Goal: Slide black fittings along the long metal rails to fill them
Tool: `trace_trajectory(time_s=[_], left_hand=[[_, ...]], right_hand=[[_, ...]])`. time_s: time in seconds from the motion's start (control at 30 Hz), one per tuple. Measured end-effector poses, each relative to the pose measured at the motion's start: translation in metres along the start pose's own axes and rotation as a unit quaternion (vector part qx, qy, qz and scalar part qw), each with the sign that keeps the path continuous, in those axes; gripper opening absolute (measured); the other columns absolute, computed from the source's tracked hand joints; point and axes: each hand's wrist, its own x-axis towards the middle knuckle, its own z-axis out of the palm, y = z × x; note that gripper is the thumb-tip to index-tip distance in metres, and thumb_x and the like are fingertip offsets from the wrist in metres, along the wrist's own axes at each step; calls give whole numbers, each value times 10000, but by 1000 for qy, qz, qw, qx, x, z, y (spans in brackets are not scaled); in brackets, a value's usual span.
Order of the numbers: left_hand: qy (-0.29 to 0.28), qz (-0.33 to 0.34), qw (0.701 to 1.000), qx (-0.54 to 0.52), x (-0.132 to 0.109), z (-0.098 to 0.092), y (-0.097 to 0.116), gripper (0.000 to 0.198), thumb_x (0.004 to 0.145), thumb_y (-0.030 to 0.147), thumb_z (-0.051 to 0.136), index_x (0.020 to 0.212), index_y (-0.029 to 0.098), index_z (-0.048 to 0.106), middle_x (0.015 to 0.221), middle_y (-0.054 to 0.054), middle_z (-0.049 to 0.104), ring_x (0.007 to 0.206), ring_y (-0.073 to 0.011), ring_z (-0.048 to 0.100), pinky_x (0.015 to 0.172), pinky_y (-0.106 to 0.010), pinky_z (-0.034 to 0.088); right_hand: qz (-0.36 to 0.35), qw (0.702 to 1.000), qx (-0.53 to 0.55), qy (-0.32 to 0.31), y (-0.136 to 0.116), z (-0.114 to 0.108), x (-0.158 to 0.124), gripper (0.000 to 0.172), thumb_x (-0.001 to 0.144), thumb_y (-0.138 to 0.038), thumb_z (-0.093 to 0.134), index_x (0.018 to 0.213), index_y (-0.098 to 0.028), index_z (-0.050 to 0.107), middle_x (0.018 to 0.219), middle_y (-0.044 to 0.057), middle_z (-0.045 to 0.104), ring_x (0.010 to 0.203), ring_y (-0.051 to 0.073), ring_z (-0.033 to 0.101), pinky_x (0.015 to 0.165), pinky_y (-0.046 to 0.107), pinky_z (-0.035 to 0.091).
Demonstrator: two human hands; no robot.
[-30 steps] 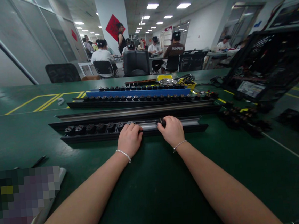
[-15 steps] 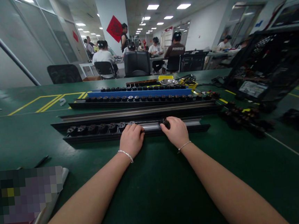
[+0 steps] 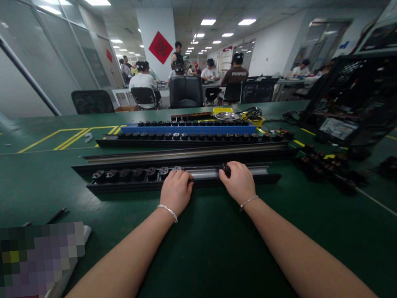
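At a green work table [image 3: 209, 268] in a busy assembly hall, you are bending over the nearest of several long black rails [image 3: 274, 178], which is lying crosswise in front of you. Your right hand [image 3: 239, 185] is closing its fingertips on a small black module [image 3: 226, 169], holding it on the rail's bare silver channel [image 3: 205, 171] just right of centre. Your left hand [image 3: 176, 191] is resting on the rail with its fingers curled over the right end of the row of seated modules [image 3: 131, 174]; whether those fingers are pinching anything is hidden from view. Judging by the open stretch of channel between your hands, you are doing this best by keeping the module square to the channel, pressing the rail flat with the left hand so it is not skating on the table, and easing the piece leftward along the groove rather than forcing it down at a tilt. You are likely wanting it snug against the last seated module, with no gap. Beyond, an empty rail [image 3: 185, 152] is lying just behind yours, with filled strips [image 3: 183, 135] and a blue one [image 3: 189, 128] farther off. A heap of loose modules [image 3: 325, 165] is waiting to your right, within reach of that hand. Other people are sitting at far tables.
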Motion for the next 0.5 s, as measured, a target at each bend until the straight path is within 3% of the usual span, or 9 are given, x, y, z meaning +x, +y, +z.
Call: trace_trajectory(time_s=[0.5], left_hand=[[-8, 1, 1000, 1, 0, -1, 0, 63, 805, 190, 551, 861, 193, 580, 879, -43, 604, 842, -211, 495, 783, -346, 435]], right_hand=[[7, 1000, -10, 13, 2, -1, 1, 295, 803, -357, 466, 925, -132, 614, 1001, 110, 628, 947, 227, 526, 850, 335, 367]])
